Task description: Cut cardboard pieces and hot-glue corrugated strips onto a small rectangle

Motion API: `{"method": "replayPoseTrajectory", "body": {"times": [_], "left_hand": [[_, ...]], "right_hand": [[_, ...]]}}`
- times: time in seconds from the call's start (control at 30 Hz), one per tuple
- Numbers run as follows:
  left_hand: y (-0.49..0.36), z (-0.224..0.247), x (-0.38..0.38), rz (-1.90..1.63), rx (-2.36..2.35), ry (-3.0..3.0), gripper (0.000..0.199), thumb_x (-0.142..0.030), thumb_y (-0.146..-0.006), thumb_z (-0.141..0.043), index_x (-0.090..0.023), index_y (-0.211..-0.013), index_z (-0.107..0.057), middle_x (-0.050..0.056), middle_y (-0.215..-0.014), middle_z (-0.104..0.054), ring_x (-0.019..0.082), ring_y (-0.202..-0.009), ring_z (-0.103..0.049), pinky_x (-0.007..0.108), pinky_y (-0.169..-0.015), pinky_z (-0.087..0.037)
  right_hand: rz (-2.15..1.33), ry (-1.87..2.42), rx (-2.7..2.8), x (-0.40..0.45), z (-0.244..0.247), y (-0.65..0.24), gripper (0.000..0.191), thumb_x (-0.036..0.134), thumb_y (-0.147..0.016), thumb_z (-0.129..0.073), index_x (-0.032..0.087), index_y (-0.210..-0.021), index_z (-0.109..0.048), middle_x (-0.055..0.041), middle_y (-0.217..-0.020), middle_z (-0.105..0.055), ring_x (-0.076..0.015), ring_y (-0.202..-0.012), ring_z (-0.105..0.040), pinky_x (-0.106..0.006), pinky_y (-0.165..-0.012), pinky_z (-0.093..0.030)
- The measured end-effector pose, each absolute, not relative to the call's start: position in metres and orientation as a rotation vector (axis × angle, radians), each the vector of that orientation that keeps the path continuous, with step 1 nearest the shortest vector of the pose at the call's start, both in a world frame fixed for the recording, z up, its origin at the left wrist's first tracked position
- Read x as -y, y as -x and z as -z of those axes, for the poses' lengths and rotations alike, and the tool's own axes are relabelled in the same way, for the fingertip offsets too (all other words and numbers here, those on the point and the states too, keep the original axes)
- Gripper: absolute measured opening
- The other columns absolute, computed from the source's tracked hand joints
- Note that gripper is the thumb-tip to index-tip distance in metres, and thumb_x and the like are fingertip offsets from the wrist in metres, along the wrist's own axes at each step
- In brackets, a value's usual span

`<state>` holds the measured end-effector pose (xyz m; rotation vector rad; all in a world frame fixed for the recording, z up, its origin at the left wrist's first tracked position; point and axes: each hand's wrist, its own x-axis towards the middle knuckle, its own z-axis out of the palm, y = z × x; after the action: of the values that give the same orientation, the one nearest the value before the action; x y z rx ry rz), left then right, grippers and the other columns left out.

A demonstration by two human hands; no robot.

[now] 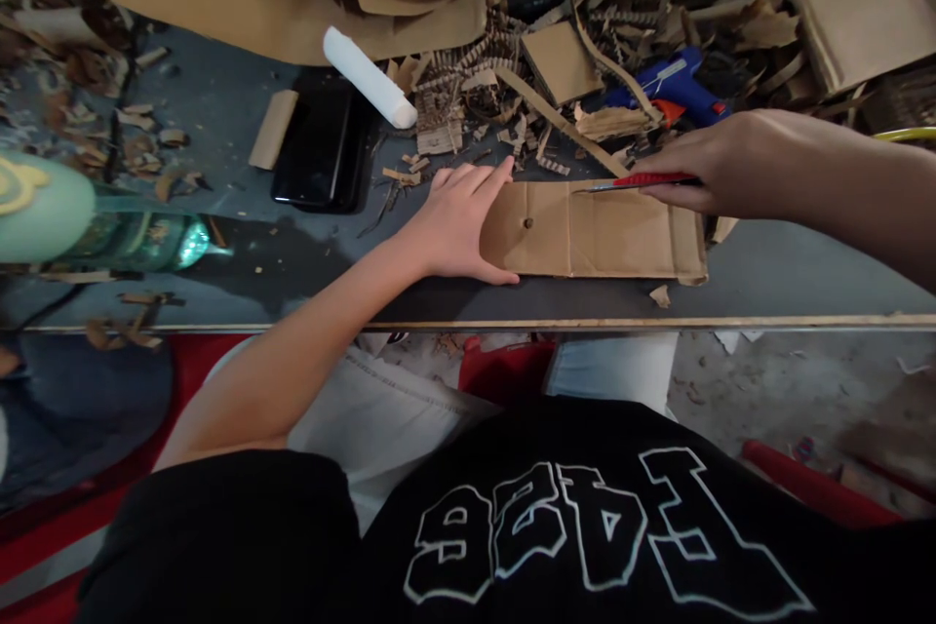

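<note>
littered dark table, a cardboard strip lying near its front edge: probably light, stiff except at its creases, best held by the long edges. the strip is brown, with one dark hole; left hand spread open across its left end, right hand closed around a slim red tool.

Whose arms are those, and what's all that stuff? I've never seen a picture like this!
There's no robot here, just somebody's two bare hands. A camera worn on the head looks forward and down, so you see what the wearer sees. The left hand is spread over one end of a flat cardboard piece. The right hand holds a thin red tool, its tip near the cardboard's far edge. On the dark table lie cardboard scraps, a white stick, a shiny black object and what looks like a blue glue gun.
</note>
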<state>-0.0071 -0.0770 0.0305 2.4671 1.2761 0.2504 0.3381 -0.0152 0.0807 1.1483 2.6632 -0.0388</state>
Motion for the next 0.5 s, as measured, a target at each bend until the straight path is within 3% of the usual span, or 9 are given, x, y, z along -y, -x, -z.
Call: {"method": "replayPoseTrajectory", "body": {"times": [0.1, 0.2, 0.4, 0.5], "left_hand": [[0.008, -0.031, 0.081, -0.268, -1.265, -2.467, 0.137, -0.081, -0.053, -0.079, -0.022, -0.163, -0.02, 0.02, -0.151, -0.047, 0.047, -0.137, -0.043, 0.062, -0.115, -0.028], [0.011, -0.028, 0.082, -0.292, -1.273, -2.471, 0.137, -0.081, -0.052, -0.08, -0.025, -0.162, -0.02, 0.019, -0.152, -0.047, 0.047, -0.137, -0.043, 0.062, -0.115, -0.029], [0.015, -0.025, 0.084, -0.336, -1.266, -2.488, 0.138, -0.083, -0.051, -0.079, -0.026, -0.162, -0.021, 0.018, -0.152, -0.048, 0.047, -0.137, -0.044, 0.062, -0.115, -0.03], [0.016, -0.025, 0.085, -0.333, -1.277, -2.484, 0.137, -0.083, -0.052, -0.078, -0.025, -0.162, -0.022, 0.018, -0.152, -0.049, 0.047, -0.137, -0.045, 0.062, -0.115, -0.03]], "right_hand": [[-0.004, -1.113, -2.63, 0.018, -0.087, -0.341, 0.064, 0.065, -0.1, -0.021, 0.034, -0.134, -0.066, -0.0041, -0.122, -0.074, -0.0192, -0.096, -0.068, -0.039, -0.08, -0.05], [0.053, -1.216, -2.552, 0.02, -0.095, -0.352, 0.071, 0.076, -0.095, -0.019, 0.038, -0.127, -0.069, -0.0007, -0.113, -0.076, -0.0173, -0.087, -0.067, -0.038, -0.078, -0.049], [0.133, -1.341, -2.417, 0.026, -0.11, -0.379, 0.132, 0.1, -0.059, 0.017, 0.029, -0.128, -0.072, -0.0115, -0.113, -0.075, -0.0232, -0.089, -0.066, -0.044, -0.075, -0.045], [0.055, -1.416, -2.372, 0.026, -0.109, -0.405, 0.144, 0.103, -0.046, 0.019, 0.027, -0.124, -0.075, -0.0137, -0.101, -0.077, -0.0233, -0.082, -0.066, -0.044, -0.074, -0.044]]}}
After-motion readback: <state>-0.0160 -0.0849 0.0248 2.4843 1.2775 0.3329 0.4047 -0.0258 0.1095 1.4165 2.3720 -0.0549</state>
